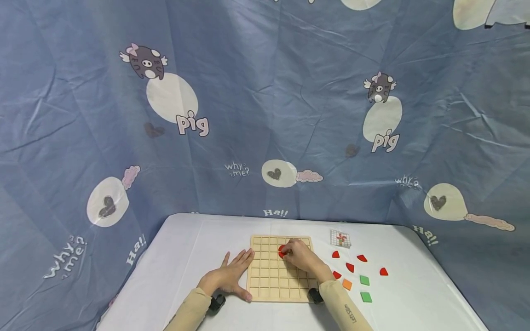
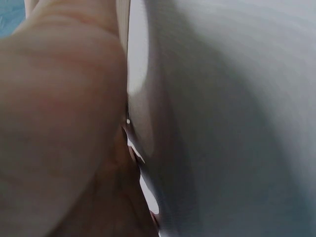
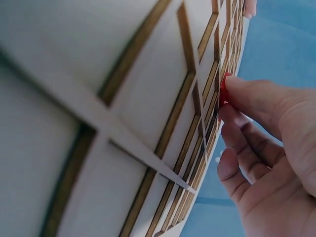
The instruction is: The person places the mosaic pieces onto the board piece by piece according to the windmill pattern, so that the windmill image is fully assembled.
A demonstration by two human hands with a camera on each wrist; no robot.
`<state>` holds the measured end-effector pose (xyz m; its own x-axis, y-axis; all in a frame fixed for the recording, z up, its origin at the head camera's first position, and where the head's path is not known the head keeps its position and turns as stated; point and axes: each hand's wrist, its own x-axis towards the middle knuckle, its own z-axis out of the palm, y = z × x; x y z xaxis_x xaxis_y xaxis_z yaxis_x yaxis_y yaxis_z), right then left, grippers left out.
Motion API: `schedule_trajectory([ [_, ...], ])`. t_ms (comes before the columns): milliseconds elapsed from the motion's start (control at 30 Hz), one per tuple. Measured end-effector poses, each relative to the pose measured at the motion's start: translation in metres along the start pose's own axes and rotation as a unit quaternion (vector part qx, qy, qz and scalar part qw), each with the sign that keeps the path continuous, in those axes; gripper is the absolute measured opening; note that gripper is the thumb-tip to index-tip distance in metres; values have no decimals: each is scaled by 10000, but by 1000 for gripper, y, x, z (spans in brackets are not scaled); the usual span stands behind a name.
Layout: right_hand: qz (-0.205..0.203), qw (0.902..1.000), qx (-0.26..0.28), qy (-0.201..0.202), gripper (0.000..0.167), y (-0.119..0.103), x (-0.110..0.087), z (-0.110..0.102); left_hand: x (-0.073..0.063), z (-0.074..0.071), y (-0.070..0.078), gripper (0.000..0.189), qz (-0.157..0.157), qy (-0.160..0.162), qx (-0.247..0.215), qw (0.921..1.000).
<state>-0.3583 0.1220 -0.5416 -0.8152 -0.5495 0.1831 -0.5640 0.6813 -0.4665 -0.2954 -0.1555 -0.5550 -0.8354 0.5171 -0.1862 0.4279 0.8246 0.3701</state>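
A wooden grid board (image 1: 265, 292) with square cells lies on the white table. My left hand (image 1: 232, 276) is spread flat at its left side, with fingertips and thumb touching the frame. In the left wrist view that hand (image 2: 59, 118) fills the left side and its fingertips are hidden. Over the upper middle of the grid, my right hand (image 1: 301, 255) pinches a red piece (image 1: 281, 251) at the cells. The right wrist view shows the thumb of this hand (image 3: 266, 133) on the red piece (image 3: 224, 89), whose full shape is partly hidden.
Right of the board lie several red rounded wedge pieces (image 1: 350, 267), an orange square (image 1: 347, 285) and two green squares, one nearer (image 1: 366, 297) and one farther (image 1: 364, 280). A small gridded picture card (image 1: 340, 238) lies behind them. A blue printed cloth (image 1: 248, 115) hangs around the table (image 1: 198, 243).
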Motion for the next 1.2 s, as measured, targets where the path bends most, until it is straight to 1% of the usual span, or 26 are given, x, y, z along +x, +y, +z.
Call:
schedule_trajectory([
  [200,13,9997,220,125,12,1,0,0,1,0,0,135,36,2,-3,10000],
  [300,-10,9996,219,171,12,1,0,1,1,0,0,135,36,0,-3,10000],
  [500,97,9997,187,139,12,1,1,0,1,0,1,136,16,-8,15,10000],
  [700,99,9996,247,120,15,1,0,-1,1,0,0,136,10,5,-1,10000],
  [1033,76,9991,333,265,9,3,-5,-10,0,0,0,134,-3,15,-22,10000],
  [1200,104,9991,272,319,10,9,-10,-16,0,0,1,135,-25,37,-25,10000],
])
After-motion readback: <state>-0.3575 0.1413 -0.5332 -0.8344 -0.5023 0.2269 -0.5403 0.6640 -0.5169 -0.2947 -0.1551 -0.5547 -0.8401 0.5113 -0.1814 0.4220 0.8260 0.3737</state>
